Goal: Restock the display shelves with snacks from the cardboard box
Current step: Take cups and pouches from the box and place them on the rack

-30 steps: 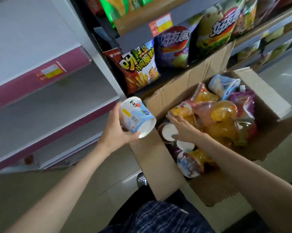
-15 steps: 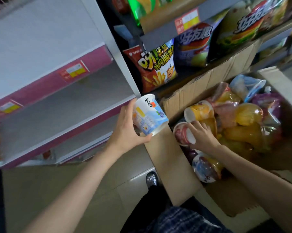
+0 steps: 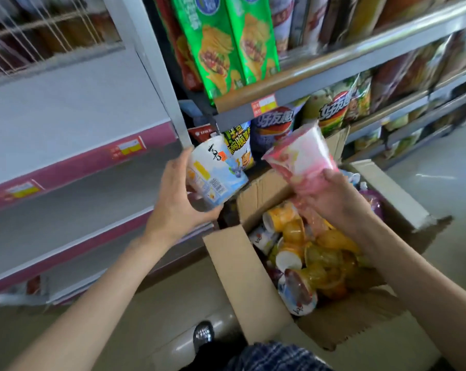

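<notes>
My left hand (image 3: 177, 199) grips a white and blue snack cup (image 3: 214, 175), held in the air left of the box. My right hand (image 3: 333, 202) holds a pink and white snack cup (image 3: 301, 156) lifted above the open cardboard box (image 3: 239, 274). Inside the box lie several jelly cups and packs (image 3: 306, 253), mostly yellow and orange. The white shelves with pink edges (image 3: 73, 167) stand to the left, with bare boards.
A grey shelf unit (image 3: 306, 87) behind the box holds green chip boxes (image 3: 226, 46) and chip bags (image 3: 274, 127). A box flap (image 3: 392, 194) sticks out on the right. A dark shoe (image 3: 203, 333) and plaid fabric show on the tan floor below.
My right hand has taken a pink cup out of the box and raised it. My left hand with the blue cup has risen slightly. The view has tilted upward.
</notes>
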A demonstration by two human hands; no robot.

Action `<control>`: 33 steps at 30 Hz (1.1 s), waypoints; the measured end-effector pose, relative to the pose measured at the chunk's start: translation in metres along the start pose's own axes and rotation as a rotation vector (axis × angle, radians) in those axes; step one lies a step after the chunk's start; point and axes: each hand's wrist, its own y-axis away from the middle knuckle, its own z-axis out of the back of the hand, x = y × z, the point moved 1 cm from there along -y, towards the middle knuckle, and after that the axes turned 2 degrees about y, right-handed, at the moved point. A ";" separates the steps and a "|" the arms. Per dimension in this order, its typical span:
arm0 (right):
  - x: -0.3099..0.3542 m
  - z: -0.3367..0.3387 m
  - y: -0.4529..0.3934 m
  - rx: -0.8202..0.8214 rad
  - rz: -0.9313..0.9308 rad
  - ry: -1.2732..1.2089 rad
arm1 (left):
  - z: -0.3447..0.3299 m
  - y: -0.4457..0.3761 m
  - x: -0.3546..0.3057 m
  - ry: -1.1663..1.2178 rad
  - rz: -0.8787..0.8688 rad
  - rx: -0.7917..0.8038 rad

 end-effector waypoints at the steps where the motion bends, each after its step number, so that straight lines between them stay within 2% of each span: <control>1: 0.005 -0.017 0.000 0.070 0.026 0.006 | 0.012 -0.003 -0.003 -0.009 -0.054 -0.045; 3: 0.011 -0.054 0.000 0.145 0.104 0.089 | 0.038 -0.011 -0.008 -0.044 -0.157 -0.161; 6: 0.019 -0.105 -0.003 0.129 0.232 0.315 | 0.083 -0.021 -0.010 -0.077 -0.254 -0.345; 10: 0.008 -0.181 -0.014 0.154 0.348 0.393 | 0.150 -0.032 0.012 -0.018 -0.226 -0.464; 15: -0.027 -0.275 -0.058 -0.025 0.428 0.517 | 0.222 -0.038 0.065 -0.215 -0.129 -0.369; 20: -0.043 -0.330 -0.117 -0.205 0.480 0.871 | 0.260 -0.048 0.106 -0.440 -0.153 -0.248; 25: -0.048 -0.353 -0.151 -0.176 0.393 1.206 | 0.274 -0.062 0.136 -0.544 -0.222 -0.170; 28: -0.045 -0.349 -0.154 -0.236 0.324 1.266 | 0.277 -0.064 0.155 -0.592 -0.284 -0.158; 30: -0.046 -0.347 -0.147 -0.340 0.479 1.313 | 0.279 -0.064 0.161 -0.578 -0.314 -0.169; 33: -0.047 -0.347 -0.147 -0.394 0.842 1.701 | 0.281 -0.065 0.163 -0.564 -0.359 -0.154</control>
